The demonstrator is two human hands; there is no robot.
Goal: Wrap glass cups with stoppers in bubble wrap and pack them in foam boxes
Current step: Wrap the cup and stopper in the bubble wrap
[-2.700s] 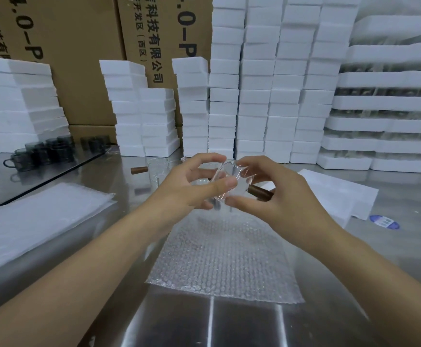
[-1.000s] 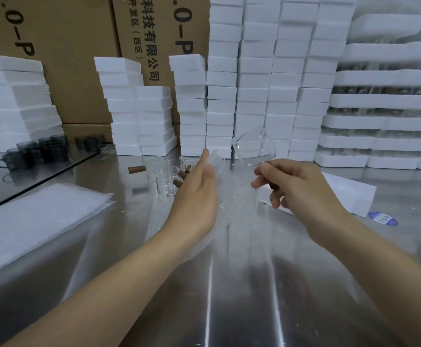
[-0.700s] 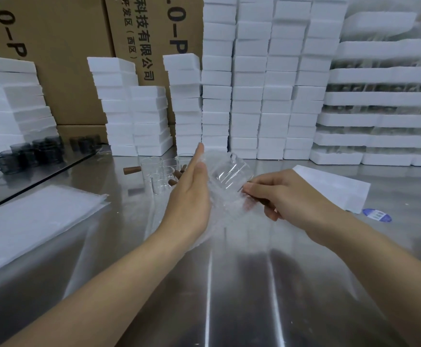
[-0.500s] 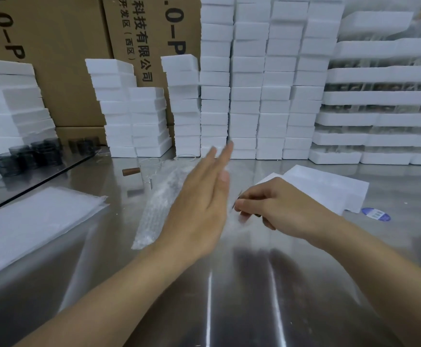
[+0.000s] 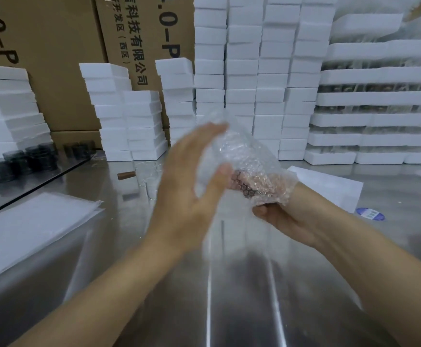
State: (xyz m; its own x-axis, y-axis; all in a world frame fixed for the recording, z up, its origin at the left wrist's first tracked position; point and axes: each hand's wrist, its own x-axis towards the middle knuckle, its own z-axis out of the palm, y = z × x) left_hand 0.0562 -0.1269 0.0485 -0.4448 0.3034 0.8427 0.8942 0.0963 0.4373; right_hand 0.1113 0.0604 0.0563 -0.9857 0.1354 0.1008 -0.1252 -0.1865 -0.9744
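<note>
Left hand (image 5: 192,176) was flat and open, its fingers straight and together, the palm and thumb pressed against the left side of a bundle of wrap (image 5: 244,156) held up over the middle of the worktop (image 5: 229,296). Right hand (image 5: 287,221) cupped the bundle from below and from the right, thumb tucked under the lower edge and fingers showing only dimly through the bubbles, so it had hold of the wrap. A brown stopper (image 5: 247,187) showed through the bubbles low in the bundle, just beside the left thumb; the cup itself was too blurred inside the wrap to make out. Near the left edge of the worktop lay a flat stack of sheets (image 5: 29,229). Beyond the left hand, toward the far side, stood a few clear cups (image 5: 152,176) with a loose stopper (image 5: 126,175) lying just to their left. Toward the right edge lay a white foam piece (image 5: 329,186), with a blue sticker (image 5: 370,214) near its front corner. At the far left corner a cluster of dark cups (image 5: 29,159) stood on a glossy dark panel. Along the far edge rose stacks of foam boxes (image 5: 242,71), with long foam trays (image 5: 379,96) piled to their right, and brown cartons (image 5: 54,58) stood behind the lower stacks on the left.
</note>
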